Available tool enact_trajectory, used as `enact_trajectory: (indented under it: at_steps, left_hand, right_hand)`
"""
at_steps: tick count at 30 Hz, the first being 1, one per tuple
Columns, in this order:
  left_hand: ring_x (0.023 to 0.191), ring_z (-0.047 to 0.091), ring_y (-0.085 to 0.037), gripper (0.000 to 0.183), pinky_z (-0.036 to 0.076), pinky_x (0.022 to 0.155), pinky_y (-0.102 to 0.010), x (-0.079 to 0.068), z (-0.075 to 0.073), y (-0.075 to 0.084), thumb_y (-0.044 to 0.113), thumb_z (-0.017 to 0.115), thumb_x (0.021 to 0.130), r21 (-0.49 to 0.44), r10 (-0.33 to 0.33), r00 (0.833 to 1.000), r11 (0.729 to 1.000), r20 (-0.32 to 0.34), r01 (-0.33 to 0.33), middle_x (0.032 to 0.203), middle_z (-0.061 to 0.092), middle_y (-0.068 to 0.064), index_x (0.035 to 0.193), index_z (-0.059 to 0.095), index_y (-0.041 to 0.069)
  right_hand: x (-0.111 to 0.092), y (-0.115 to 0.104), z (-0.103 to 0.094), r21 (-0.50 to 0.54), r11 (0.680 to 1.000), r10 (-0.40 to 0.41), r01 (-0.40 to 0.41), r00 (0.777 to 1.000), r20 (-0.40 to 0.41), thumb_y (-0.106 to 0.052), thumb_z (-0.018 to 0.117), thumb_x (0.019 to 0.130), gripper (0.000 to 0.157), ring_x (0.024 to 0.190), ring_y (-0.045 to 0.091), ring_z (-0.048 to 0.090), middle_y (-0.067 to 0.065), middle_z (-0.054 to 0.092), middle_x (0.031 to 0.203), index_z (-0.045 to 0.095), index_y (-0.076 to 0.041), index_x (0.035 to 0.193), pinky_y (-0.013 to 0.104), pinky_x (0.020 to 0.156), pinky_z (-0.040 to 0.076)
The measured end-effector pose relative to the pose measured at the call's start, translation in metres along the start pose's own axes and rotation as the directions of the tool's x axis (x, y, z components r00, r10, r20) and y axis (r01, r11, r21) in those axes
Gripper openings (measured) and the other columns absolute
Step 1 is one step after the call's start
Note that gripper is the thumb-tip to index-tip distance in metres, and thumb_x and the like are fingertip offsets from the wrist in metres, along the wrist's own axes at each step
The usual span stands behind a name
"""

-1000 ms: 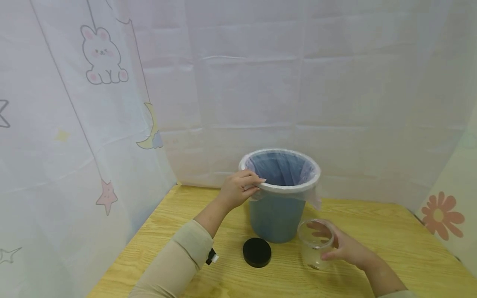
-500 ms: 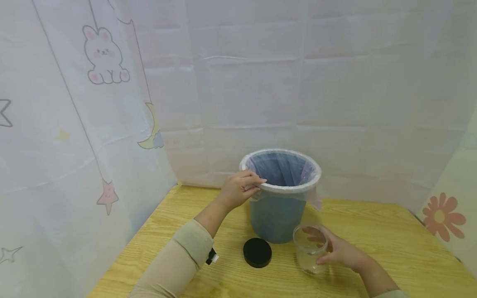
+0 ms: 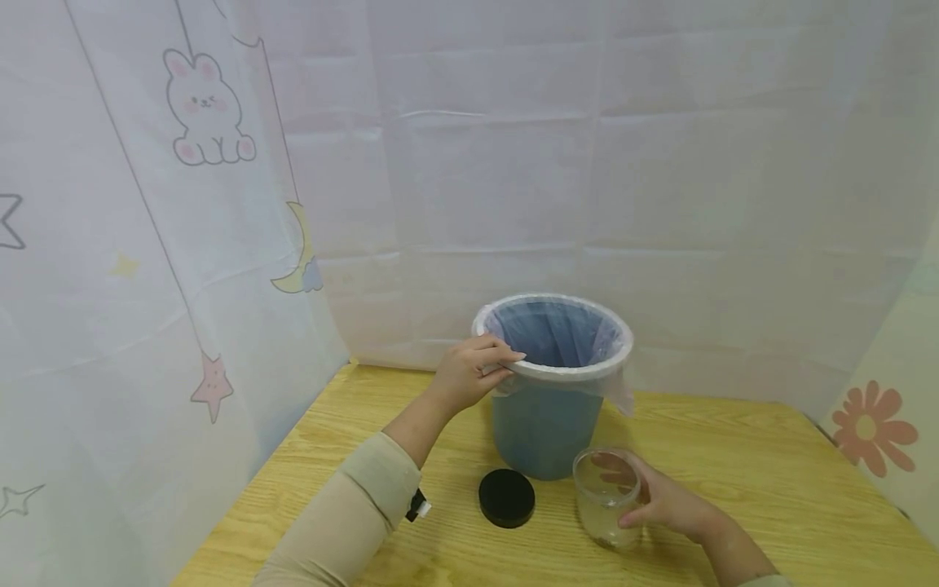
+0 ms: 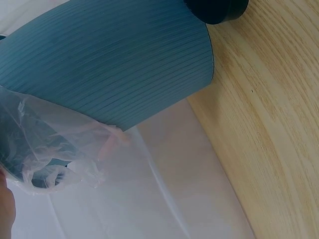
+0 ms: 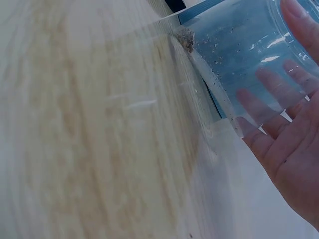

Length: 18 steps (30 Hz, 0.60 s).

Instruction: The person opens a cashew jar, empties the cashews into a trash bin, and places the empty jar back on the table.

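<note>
My left hand (image 3: 472, 371) pinches the near-left rim of a blue trash can (image 3: 546, 432), over the edge of its clear plastic liner (image 3: 619, 387). In the left wrist view only a sliver of that hand (image 4: 6, 209) shows, beside the crumpled liner. To the right of the can, my right hand (image 3: 663, 499) holds a clear plastic jar (image 3: 605, 509) around its side, its open mouth upward. The right wrist view shows a small brownish clump (image 5: 185, 39) and scattered specks at the jar's bottom. Whether the jar touches the table cannot be told.
A round black lid (image 3: 507, 498) lies on the wooden table (image 3: 455, 546) in front of the can. Beside my left sleeve is a small black item with a white tip (image 3: 420, 507), partly hidden. A pale printed curtain (image 3: 469, 179) hangs behind the table.
My right hand has shifted left and toward me with the jar, bringing it nearer the lid. The left hand stays on the can's rim.
</note>
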<state>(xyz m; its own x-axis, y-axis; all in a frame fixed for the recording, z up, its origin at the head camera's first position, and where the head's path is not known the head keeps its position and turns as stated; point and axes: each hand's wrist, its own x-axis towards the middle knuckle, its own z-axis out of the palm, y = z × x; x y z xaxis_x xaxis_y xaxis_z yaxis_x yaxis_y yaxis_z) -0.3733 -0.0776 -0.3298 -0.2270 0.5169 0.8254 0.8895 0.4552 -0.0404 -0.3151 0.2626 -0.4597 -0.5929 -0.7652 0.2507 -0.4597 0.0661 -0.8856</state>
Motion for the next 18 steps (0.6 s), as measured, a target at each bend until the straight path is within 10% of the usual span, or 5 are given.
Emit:
enact_trajectory:
  at_steps: [18]
  left_hand:
    - [0.068,0.052,-0.007,0.024,0.040,0.059,-0.015,0.001,0.000,0.001,0.017,0.074,0.077,-0.014,-0.002,1.000,1.000,-0.002,0.002,0.090,0.063,0.005,0.101,0.072,0.016]
  right_hand:
    - [-0.007,0.012,-0.001,0.151,0.987,0.037,-0.048,0.997,0.074,0.008,0.059,0.083,0.081,0.131,0.017,0.032,0.037,0.008,0.142,0.006,0.000,0.144,0.025,0.096,0.037]
